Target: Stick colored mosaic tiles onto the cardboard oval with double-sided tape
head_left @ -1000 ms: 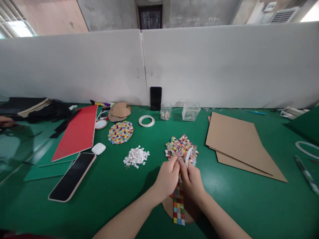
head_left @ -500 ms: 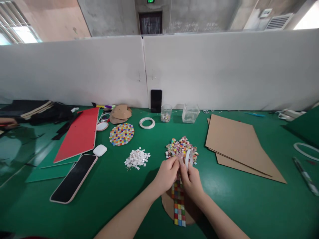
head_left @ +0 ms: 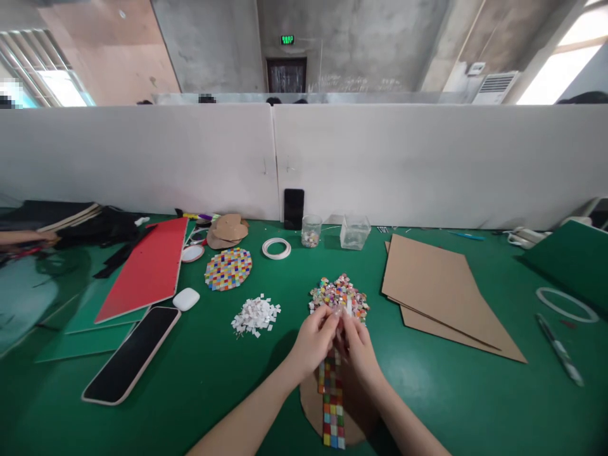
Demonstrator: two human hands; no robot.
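Note:
My left hand (head_left: pixel 312 337) and my right hand (head_left: pixel 361 347) meet at the fingertips, both pinched closed. What the left fingertips grip is too small to make out. A piece of a white ring-like roll (head_left: pixel 349 306) shows at my right fingers, mostly hidden. Under the hands, strips of coloured square tiles (head_left: pixel 333 418) lie on a round cardboard piece (head_left: pixel 311 405). Just beyond the fingers is a pile of mixed coloured tiles (head_left: pixel 338 291). White tile chips (head_left: pixel 256 315) are heaped to the left.
A round tile mosaic (head_left: pixel 228 269), white ring (head_left: pixel 276 248), plastic cup (head_left: pixel 311 232) and clear box (head_left: pixel 354 232) stand farther back. Cardboard sheets (head_left: pixel 432 285) lie right, a phone (head_left: pixel 133 354) and red board (head_left: pixel 147 266) left. Another person's hand (head_left: pixel 40 238) is at far left.
The view has tilted up, so the table things sit lower. The white roll at my right hand has turned and shows less. My fingertips remain together.

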